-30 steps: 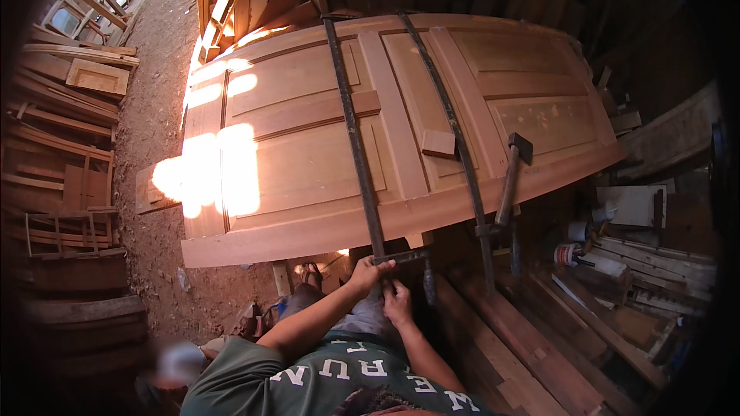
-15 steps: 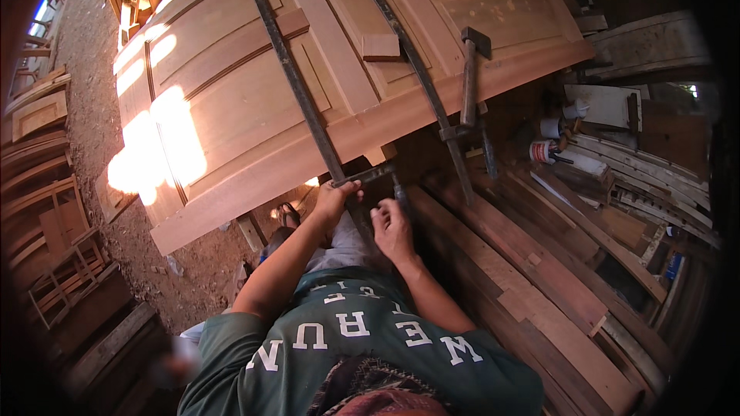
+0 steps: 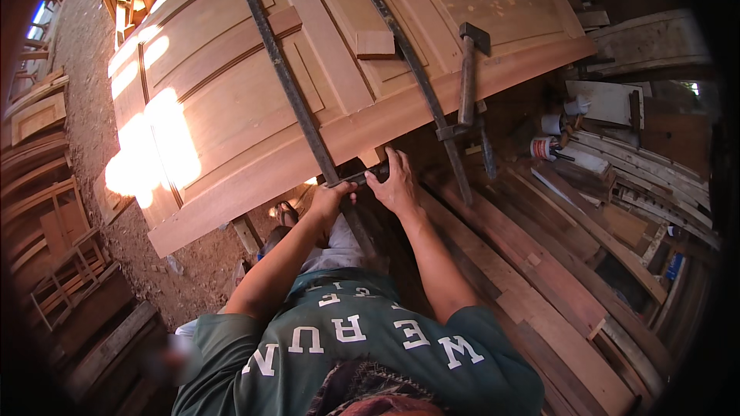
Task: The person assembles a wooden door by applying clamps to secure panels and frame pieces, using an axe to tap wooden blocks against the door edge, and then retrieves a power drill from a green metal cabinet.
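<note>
- Head view, ahead of both hands: large panelled wooden door (image 3: 339, 85), lying flat, near long edge just beyond both hands, with bright sunlight patches (image 3: 158, 139) ahead and left of the left hand (image 3: 333, 199).
- To the right of the right hand (image 3: 397, 185): long wooden planks (image 3: 509, 239), roughly side by side.
- Running ahead from the left hand: first bar clamp (image 3: 280, 63), long and dark, laid across the door and out past its near edge.
- Ahead and right of the right hand: second bar clamp (image 3: 411, 58), also across the door, lower end past the edge.
- Farther right of the right hand, just beyond the second bar clamp: hammer (image 3: 468, 77), dark head pointing away, handle toward the door's near edge.
- With the right hand: bent around the outer end of the first bar clamp's crosspiece (image 3: 361, 179), gripped part mostly hidden.
- With the left hand: closed around the same clamp where bar and crosspiece meet.
- Straight ahead of the right hand: small wood block (image 3: 375, 45), on the door, just beside the second bar clamp.
- Well right of the right hand: white-and-red container (image 3: 543, 148).
</note>
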{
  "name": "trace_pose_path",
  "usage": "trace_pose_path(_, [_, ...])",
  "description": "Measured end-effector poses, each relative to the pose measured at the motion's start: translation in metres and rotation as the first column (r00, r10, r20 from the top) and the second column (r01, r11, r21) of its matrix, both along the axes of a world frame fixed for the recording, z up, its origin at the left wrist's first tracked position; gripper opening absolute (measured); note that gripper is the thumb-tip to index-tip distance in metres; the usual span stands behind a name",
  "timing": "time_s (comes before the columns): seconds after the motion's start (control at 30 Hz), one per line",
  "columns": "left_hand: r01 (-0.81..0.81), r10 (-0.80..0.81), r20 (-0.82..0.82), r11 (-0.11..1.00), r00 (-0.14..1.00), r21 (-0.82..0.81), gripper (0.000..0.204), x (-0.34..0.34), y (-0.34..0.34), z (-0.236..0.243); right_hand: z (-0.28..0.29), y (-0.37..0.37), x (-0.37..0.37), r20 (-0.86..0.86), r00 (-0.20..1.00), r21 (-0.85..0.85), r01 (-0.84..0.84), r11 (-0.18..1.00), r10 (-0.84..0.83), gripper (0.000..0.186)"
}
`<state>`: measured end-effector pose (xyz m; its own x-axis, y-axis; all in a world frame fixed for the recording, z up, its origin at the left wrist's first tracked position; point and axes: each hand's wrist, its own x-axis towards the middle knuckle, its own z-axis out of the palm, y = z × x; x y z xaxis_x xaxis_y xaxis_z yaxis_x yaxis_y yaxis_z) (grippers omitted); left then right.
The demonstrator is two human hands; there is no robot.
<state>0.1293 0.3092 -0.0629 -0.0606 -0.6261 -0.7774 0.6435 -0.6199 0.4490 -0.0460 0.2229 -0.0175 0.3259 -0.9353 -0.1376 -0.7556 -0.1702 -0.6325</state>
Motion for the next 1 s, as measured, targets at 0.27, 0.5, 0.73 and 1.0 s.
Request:
trace_pose_path(0.27, [-0.01, 0.011, -0.007, 0.998, 1.0, 0.069, 0.01, -0.004, -0.006, 0.027, 0.01, -0.017, 0.012, -0.083, 0.996, -0.049, -0.036, 0.998, 0.032, 0.078])
trace_pose_path(0.5, [-0.004, 0.004, -0.024, 1.0, 1.0, -0.014, 0.016, 0.002, -0.001, 0.01, -0.042, -0.051, -0.035, 0.45, 0.783, 0.616, 0.076, 0.784, -0.43, 0.04])
trace_pose_path(0.73, [-0.018, 0.018, -0.019, 1.0, 1.0, 0.02, 0.019, -0.002, -0.005, 0.013, -0.064, -0.04, -0.038, 0.52, 0.542, 0.764, 0.05, 0.643, -0.66, 0.045])
trace_pose_path(1.0, [0.023, -0.027, 0.094, 0.999, 0.995, 0.04, 0.019, -0.004, -0.008, 0.022, -0.056, -0.039, -0.033, 0.466, 0.69, 0.684, 0.116, 0.72, -0.554, 0.046])
